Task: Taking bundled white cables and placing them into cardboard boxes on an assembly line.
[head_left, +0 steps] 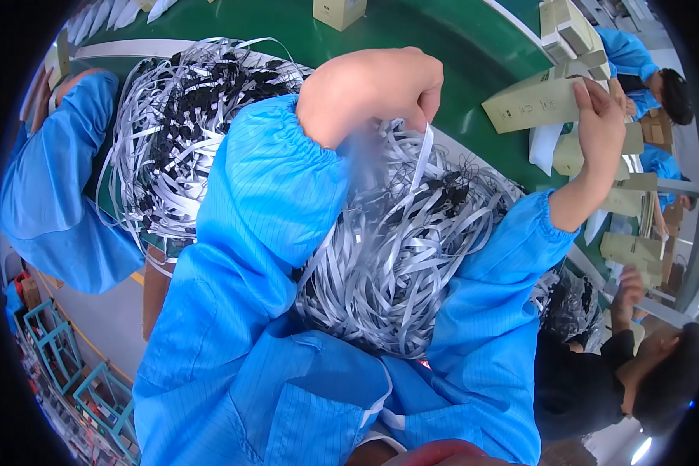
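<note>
My left hand is closed, thumb and fingertips pinching a flat silvery-white strap that hangs from them. Below lies a large heap of such straps, tangled with thin black cords and small black parts, close against my body. At the right, my right hand grips the right end of a pale yellow-green box, held tilted over the bench. Its printed side faces me. A blurred patch beside my left sleeve hides part of the heap.
A second strap heap lies at the left, beside a person in a blue sleeve. A green bench carries another box at the far side. Boxes line the right, where several people sit, one in black.
</note>
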Motion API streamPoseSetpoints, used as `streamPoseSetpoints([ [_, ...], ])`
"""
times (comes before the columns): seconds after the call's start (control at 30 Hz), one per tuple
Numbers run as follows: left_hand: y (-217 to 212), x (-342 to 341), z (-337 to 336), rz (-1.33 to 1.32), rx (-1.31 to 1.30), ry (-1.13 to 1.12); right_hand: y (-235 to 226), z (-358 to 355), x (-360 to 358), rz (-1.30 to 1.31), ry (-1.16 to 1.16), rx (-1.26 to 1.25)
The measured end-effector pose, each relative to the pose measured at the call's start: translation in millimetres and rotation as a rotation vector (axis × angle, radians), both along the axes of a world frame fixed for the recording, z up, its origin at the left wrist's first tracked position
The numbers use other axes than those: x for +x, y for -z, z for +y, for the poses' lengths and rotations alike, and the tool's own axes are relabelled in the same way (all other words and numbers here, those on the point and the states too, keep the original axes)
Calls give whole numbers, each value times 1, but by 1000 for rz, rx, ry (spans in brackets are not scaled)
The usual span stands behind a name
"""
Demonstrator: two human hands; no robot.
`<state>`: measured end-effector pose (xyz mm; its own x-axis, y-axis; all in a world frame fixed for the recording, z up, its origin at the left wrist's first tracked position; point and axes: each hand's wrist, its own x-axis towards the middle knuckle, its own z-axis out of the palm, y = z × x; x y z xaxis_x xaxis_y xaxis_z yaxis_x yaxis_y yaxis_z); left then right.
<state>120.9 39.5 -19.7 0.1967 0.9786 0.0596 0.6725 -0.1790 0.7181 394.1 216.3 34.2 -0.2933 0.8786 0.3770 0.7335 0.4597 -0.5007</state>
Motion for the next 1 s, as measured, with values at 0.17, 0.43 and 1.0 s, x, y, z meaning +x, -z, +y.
streamPoseSetpoints([
  [0.17,-10,-3,-2,23,-31,27,-27,-37,-4,178,-32,201],
  [0.43,-22,1,-3,86,-242,116,-45,-69,-22,174,-193,158],
  [1.0,-42,-4,3,-95,327,158,-34,-89,-67,11,-601,-365],
])
